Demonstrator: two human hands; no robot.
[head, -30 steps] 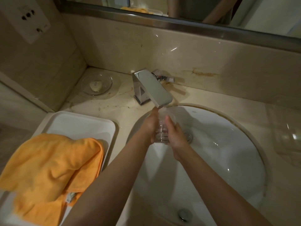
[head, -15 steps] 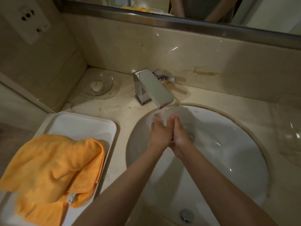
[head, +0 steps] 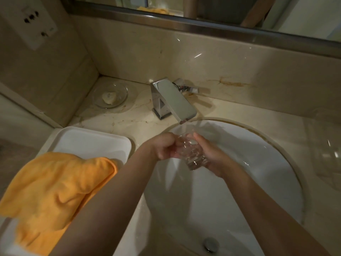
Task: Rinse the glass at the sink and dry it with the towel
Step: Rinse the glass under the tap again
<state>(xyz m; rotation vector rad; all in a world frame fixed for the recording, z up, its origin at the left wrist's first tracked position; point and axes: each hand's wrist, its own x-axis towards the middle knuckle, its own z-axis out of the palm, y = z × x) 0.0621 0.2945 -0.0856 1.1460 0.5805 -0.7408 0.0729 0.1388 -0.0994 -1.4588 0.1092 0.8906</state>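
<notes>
Both hands on the work. My left hand (head: 164, 145) has fingers curled round the rim end of the small clear drinking glass (head: 191, 154); my right hand (head: 212, 157) cups the base end from the far side, fingers wrapped behind it. Glass is tilted, mouth up toward the spout, held over the round white ceramic sink basin (head: 258, 163), just below the square chrome tap (head: 173, 100). Whether water is falling is hard to tell; the glass looks wet.

Step in hand, as I judge it: rinsing, not drying.

Next calls for: tipping water out, keeping a firm hold on slippery glass, then reaching left to the orange cloth towel (head: 55, 191) lying across the white rectangular plastic tray (head: 88, 139).
</notes>
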